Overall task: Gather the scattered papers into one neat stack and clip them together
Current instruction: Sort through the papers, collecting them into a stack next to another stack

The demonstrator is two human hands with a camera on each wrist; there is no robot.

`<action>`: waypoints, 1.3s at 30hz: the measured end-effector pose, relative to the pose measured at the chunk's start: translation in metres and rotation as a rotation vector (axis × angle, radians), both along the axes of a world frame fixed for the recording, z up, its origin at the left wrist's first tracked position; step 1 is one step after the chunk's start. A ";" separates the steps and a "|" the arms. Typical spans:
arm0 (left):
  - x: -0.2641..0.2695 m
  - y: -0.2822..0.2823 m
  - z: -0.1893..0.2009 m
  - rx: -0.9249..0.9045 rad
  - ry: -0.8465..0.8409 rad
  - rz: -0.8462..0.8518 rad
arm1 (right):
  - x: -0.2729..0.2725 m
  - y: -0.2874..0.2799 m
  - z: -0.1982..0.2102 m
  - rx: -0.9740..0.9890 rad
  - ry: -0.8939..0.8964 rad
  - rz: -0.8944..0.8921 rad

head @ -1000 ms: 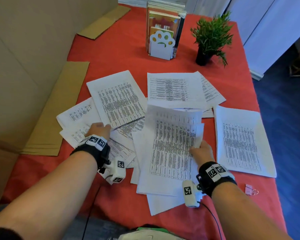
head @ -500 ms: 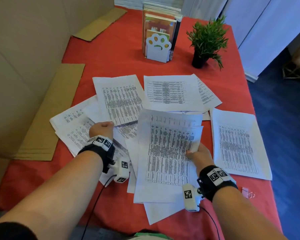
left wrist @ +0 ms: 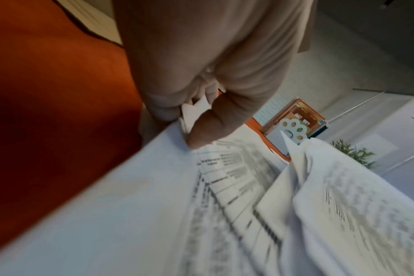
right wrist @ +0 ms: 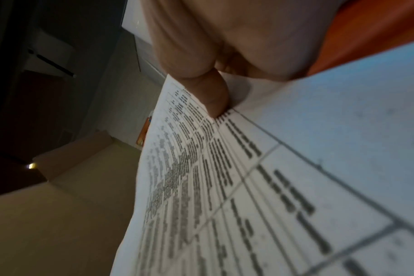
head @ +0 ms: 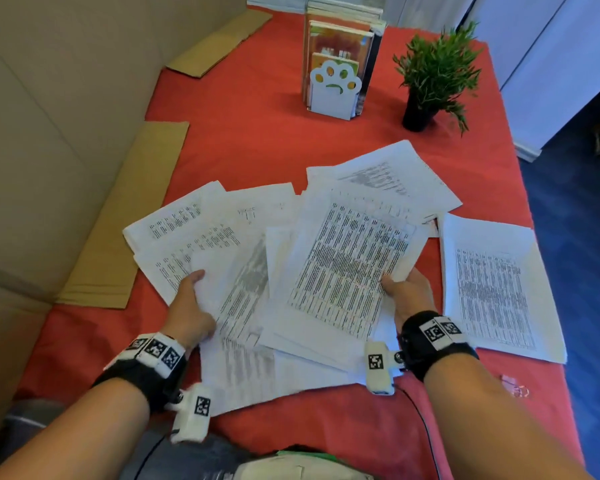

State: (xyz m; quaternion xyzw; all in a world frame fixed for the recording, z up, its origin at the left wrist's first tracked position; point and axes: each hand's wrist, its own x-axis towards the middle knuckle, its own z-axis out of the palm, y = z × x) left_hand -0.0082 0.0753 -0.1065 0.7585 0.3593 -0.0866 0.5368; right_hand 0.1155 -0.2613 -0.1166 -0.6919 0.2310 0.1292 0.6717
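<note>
The papers [head: 343, 268] lie spread on the red table [head: 257, 140]. The left hand [head: 191, 306] and right hand [head: 407, 292] pinch their edges. Paper is light, floppy and slippery, so hold both sides.

- Head view: high above the red table [head: 257, 133], facing forward and down, paw-shaped bookend [head: 335, 90] at the far end.
- Left wrist view: close over the papers [left wrist: 130, 214], facing that bookend [left wrist: 292, 130].
- Right wrist view: very close, skimming a printed sheet [right wrist: 248, 186]; bookend not discernible.

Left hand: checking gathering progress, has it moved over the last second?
Yes. The left hand has drawn back toward the person, now level with the cardboard sheet's near end, gripping papers.
</note>
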 end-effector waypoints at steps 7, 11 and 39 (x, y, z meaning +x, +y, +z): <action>-0.001 0.006 0.004 0.116 -0.034 0.058 | 0.006 -0.010 0.012 -0.010 -0.003 0.015; 0.003 -0.006 -0.001 -0.052 0.020 0.023 | -0.020 0.003 0.007 0.010 0.058 0.053; 0.000 -0.045 0.011 -0.384 -0.135 0.005 | -0.045 0.014 0.002 0.249 0.004 0.118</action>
